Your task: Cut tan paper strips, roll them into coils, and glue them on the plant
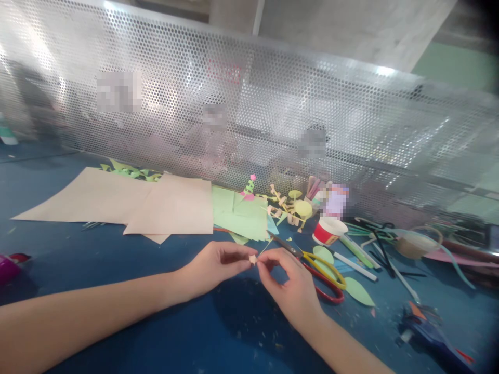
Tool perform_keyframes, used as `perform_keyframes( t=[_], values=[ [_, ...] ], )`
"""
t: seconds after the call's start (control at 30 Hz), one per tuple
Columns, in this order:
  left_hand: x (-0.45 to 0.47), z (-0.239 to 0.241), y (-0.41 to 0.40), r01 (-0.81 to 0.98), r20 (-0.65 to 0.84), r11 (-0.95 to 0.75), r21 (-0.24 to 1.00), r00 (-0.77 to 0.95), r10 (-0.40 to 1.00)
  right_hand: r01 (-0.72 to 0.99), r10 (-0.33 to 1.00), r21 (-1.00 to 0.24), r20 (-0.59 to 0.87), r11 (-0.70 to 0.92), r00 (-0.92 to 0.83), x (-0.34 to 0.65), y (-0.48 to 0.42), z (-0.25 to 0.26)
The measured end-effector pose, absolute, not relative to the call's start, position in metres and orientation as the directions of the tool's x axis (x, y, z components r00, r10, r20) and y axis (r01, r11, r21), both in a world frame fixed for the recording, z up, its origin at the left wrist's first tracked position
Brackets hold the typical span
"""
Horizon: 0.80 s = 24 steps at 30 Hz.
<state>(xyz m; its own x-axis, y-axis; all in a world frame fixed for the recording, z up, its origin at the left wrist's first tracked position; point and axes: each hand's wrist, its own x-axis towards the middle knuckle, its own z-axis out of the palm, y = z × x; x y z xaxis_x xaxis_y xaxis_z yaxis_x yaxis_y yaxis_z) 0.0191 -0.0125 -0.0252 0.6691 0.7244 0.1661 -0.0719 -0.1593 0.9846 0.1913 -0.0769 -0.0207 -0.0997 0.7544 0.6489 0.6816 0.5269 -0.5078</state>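
Low above the blue table, my left hand [218, 265] pinches a tiny pale star [253, 259], apparently of paper, between thumb and fingertips. My right hand [290, 280] meets it from the other side, thumb and forefinger pinched at the star's right edge. A thin pale strip [266, 246] rises by the right fingertips; whether it joins the star I cannot tell. Just beyond the right hand lie scissors [323, 270] with a yellow and a red handle loop, partly hidden by that hand. A green paper leaf [359, 292] rests right of them.
Beige sheets [175, 205] and green sheets [241, 210] lie at the back. A red-and-white paper cup [329, 231], yellow paper pieces [302, 209] and pens [356, 265] are right of them. A blue glue gun [434, 337] lies front right. A perforated metal screen [156, 104] borders the table.
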Motion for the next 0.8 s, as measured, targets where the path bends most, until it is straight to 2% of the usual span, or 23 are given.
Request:
perform_keyframes(
  t=[0.37,0.63,0.8],
  values=[
    [0.0189,-0.0304,-0.0110,-0.017,0.205,-0.256,0.966,0.654,0.728,0.692,0.729,-0.463,0.670,0.555,-0.136,0.1893,-0.0776,-0.0235],
    [0.0191,-0.0243,-0.0146,-0.011,0.256,-0.371,0.929,0.741,0.621,0.756,0.747,-0.396,0.640,0.521,-0.179,0.1866,-0.0806,-0.0223],
    [0.0200,-0.0276,-0.0113,-0.027,0.196,-0.239,0.971,0.662,0.724,0.701,0.772,-0.495,0.622,0.514,-0.127,0.1900,-0.0770,-0.0237]
  ],
)
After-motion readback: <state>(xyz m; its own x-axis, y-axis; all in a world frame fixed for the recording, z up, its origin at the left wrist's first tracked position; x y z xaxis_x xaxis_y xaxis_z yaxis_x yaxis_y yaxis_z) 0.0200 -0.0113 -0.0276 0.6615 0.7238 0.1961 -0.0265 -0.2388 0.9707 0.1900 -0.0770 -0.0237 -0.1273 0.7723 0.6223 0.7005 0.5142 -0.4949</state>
